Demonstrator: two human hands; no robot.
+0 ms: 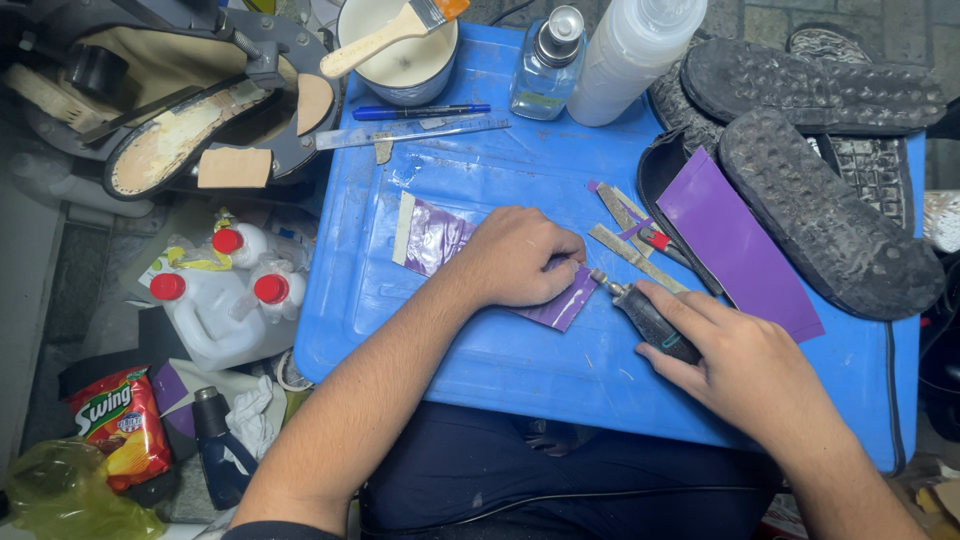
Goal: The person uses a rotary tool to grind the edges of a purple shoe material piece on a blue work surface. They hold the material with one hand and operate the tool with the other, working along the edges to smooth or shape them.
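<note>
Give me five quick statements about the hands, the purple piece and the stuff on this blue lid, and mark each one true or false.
1. The left hand presses down on a purple piece. True.
2. The right hand holds a paintbrush. False: it grips a dark rotary tool; the brush rests across the white pot.
3. The tool's tip points toward the purple piece. True.
4. The black soles lie at the left of the blue lid. False: they lie at its right.
5. The red-capped jugs stand on the lid. False: they stand on the floor to its left.
</note>
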